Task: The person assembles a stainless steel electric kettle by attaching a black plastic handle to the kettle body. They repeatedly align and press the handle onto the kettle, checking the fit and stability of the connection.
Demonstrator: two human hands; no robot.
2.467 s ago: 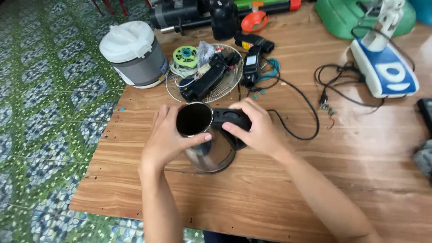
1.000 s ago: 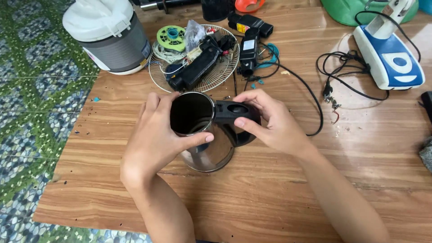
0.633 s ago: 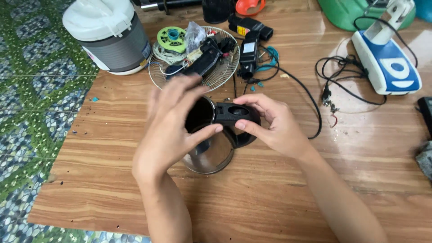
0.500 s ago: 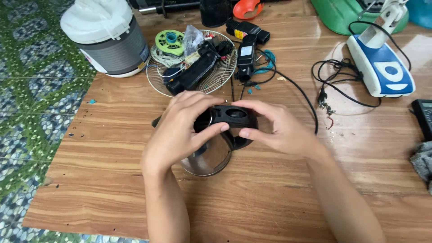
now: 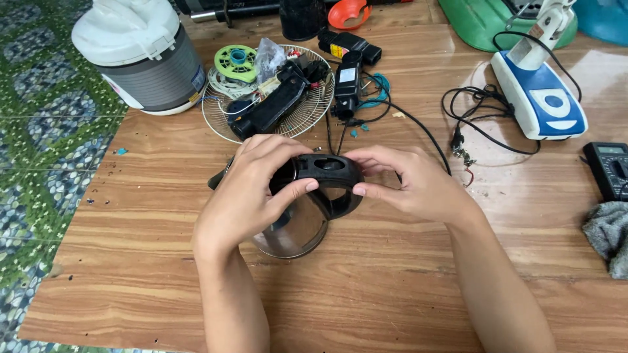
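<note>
A glass kettle body (image 5: 294,225) with a black plastic top and handle (image 5: 330,173) stands on the wooden table (image 5: 392,281) in front of me. My left hand (image 5: 252,189) covers the kettle's mouth and wraps its left side, thumb pressed on the front of the rim. From the right, my right hand (image 5: 409,186) pinches the black handle part between fingers and thumb. Most of the kettle's opening is hidden under my left hand.
Behind the kettle lies a round wire fan guard (image 5: 268,98) holding black parts and a green spool. A white and grey rice cooker (image 5: 140,55) stands far left. A blue and white iron (image 5: 540,98) with black cable sits right, a multimeter (image 5: 608,170) and grey cloth (image 5: 611,232) at the right edge.
My left hand lifted off the kettle's side, opened above it, then came down over the mouth, covering the dark opening. The right hand stayed on the black handle part.
</note>
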